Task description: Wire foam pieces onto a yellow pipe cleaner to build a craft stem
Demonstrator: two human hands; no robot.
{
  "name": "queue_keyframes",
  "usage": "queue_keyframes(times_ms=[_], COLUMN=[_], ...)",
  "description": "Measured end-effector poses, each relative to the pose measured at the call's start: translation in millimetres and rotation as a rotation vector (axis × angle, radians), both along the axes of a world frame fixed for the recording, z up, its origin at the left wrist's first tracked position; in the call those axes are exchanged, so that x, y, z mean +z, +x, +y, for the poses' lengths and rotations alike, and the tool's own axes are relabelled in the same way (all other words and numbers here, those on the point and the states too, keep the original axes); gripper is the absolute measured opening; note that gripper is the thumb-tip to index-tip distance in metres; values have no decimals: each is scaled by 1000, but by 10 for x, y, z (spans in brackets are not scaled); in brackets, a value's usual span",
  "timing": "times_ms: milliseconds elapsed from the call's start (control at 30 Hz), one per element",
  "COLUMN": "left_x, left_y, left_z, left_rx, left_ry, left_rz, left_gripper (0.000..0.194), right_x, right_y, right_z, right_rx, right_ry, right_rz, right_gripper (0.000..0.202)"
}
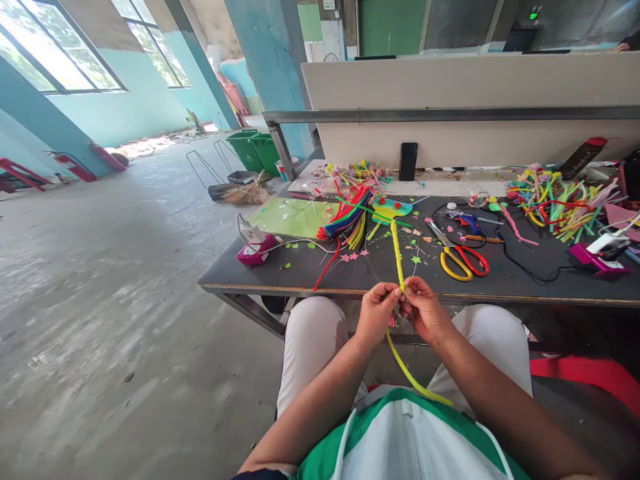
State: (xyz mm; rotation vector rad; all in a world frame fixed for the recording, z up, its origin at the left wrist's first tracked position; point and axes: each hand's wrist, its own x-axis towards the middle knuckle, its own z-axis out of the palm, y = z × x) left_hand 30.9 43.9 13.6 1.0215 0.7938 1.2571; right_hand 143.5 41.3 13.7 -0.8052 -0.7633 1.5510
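Close together at the table's front edge, my left hand (379, 309) and my right hand (423, 309) both pinch a yellow pipe cleaner (397, 257). A thick, fuzzy length of it rises from my fingertips over the table. Below my hands, a thinner yellow strand (407, 373) curves down onto my lap. Thin wires show around the fingers, but the exact pinch point is partly hidden. Beyond my right hand lie scissors (457, 257) with one yellow and one red handle. A bundle of coloured pipe cleaners (353, 213) rests ahead of my left hand.
A purple power socket (257, 250) with a white plug sits at the table's left. Behind the scissors lies a blue glue gun (471, 225) with a black cord. A black phone (408, 161) leans on the back board. More pipe cleaners (560, 203) are heaped at right.
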Motion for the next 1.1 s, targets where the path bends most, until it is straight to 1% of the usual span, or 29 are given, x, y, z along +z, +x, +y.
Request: queue_keyframes(times_ms=[133, 200, 267, 367, 400, 467, 533, 567, 667, 700, 767, 867, 933, 1000, 1100], left_x=[25, 62, 127, 270, 319, 394, 418, 408, 313, 274, 210, 166, 162, 164, 170], left_y=[-39, -76, -114, -155, -163, -176, -192, -199, -205, -195, -158, -85, -50, -35, -47], left_z=[-5, 5, 35, 118, 151, 215, 263, 277, 274, 260, 223, 166, 134, 108, 79], left_rx=[-11, 15, 110, 345, 424, 558, 640, 658, 623, 598, 553, 522, 487, 435, 386], left_ry=[-5, 27, 108, 292, 355, 471, 567, 608, 714, 743, 778, 801, 819, 835, 839], left_rz=[-13, 16, 113, 374, 466, 630, 772, 837, 985, 1012, 1038, 1028, 1010, 1008, 1016], left_gripper=[24, 24, 23, 18, 16, 13, 13, 13, 14, 13, 12, 14, 15, 19, 22], right_x=[17, 51, 126, 309, 375, 478, 514, 503, 383, 331, 241, 177, 175, 186, 193], right_y=[18, -6, -52, -142, -172, -226, -264, -276, -277, -268, -242, -189, -145, -92, -9], right_z=[37, 79, 138, 232, 255, 276, 262, 246, 191, 178, 162, 152, 141, 127, 114], right_rx=[135, 150, 57, -159, -207, -255, -254, -232, -136, -134, -199, -309, -352, -402, -468], right_ry=[-48, -41, 16, 144, 180, 238, 283, 297, 288, 271, 225, 185, 212, 280, 437], right_rz=[34, 11, -66, -309, -397, -506, -514, -485, -337, -299, -285, -377, -469, -585, -773], right_gripper=[41, 42, 38, 27, 24, 20, 16, 15, 17, 18, 20, 23, 23, 21, 13])
